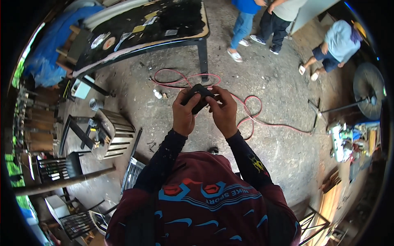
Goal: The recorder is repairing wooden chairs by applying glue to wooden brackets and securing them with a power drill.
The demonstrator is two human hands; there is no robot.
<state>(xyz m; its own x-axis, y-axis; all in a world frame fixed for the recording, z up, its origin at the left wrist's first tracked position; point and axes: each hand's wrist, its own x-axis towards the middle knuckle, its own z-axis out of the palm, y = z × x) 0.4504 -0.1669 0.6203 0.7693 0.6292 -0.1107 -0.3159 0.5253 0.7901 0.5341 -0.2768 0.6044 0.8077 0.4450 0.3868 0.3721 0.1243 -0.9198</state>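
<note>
Both my hands are raised in front of my chest, closed around a small dark folded or block-like piece (pixel 200 89). Its exact kind does not show. My left hand (pixel 184 111) grips its left side, with the thumb lying across the face. On the right side, my right hand (pixel 224 112) pinches the edge between thumb and fingers. The piece is tilted and held well above the floor. Part of it is hidden behind my fingers.
A red hose (pixel 254 119) lies looped on the concrete floor (pixel 283 98). Ahead left stands a black-topped table (pixel 180 16) with scraps on it. A slatted wooden crate (pixel 119 133) is at left, a large fan (pixel 367 86) at right. Several people stand at the far right.
</note>
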